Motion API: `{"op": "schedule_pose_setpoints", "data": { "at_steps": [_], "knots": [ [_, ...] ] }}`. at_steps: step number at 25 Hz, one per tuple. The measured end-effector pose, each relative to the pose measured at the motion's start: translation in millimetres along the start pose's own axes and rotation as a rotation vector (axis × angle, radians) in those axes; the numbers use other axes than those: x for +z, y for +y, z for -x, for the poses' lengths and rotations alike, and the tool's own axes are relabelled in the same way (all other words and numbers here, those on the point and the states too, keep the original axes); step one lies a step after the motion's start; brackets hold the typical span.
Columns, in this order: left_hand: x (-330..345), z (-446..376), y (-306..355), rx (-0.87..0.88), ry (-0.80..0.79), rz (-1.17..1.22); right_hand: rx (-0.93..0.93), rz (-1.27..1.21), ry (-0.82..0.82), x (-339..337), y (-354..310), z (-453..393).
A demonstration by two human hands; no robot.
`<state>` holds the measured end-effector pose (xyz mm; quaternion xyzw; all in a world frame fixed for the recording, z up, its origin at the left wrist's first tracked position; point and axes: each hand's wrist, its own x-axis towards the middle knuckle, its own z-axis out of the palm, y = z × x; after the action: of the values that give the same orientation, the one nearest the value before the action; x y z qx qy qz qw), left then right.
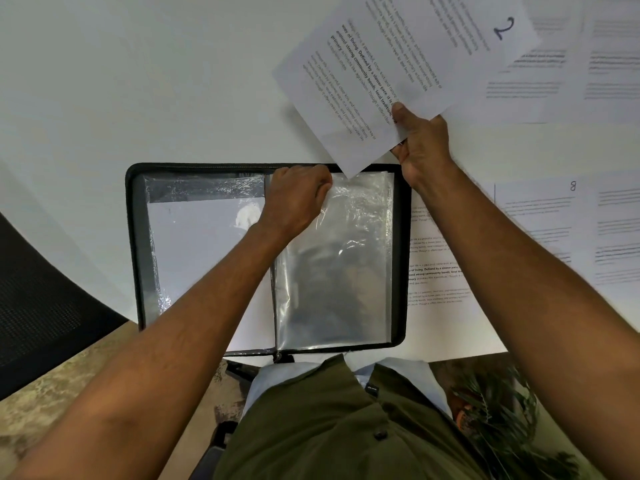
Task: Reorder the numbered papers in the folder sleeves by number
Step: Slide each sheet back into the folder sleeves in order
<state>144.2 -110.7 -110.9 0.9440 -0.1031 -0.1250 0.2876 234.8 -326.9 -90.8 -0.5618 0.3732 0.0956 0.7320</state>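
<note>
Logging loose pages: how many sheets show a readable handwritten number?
2: the sheet marked 2 held in the right hand, and the sheet marked 8 on the table at right. Others' numbers may be hidden.

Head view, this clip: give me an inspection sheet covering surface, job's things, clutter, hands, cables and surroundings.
Surface: white table, bare on its left part.
Job's things: black zip folder lies open; the left sleeve holds a white sheet, the right sleeve looks unfilled. The paper marked 2 is held above the folder's top edge. The paper marked 8 and other printed sheets lie to the right.
Clutter: nothing seen.
Hands: left hand pinches the right sleeve's top edge; right hand grips paper 2, fingers curled on its lower edge.
Cables: nothing seen.
Surroundings: black mesh chair at left, mottled floor, a green plant at lower right.
</note>
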Motion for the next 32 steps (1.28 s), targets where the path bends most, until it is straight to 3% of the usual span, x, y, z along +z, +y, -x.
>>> {"op": "schedule_pose_setpoints", "data": {
  "at_steps": [11, 15, 22, 32],
  "knots": [
    [-3, -3, 0, 0.005, 0.061, -0.002, -0.013, 0.355, -0.164, -17, 6, 2],
    [-3, -3, 1, -0.043, 0.047, -0.033, 0.004, 0.442, -0.294, -21, 1, 0],
    [-13, -10, -17, -0.122, -0.058, 0.088, 0.034, 0.567, -0.393, -18, -12, -5],
    [-46, -9, -50, -0.156, -0.182, -0.153, 0.022, 0.703, -0.44, -14, -21, -20]
  ]
}}
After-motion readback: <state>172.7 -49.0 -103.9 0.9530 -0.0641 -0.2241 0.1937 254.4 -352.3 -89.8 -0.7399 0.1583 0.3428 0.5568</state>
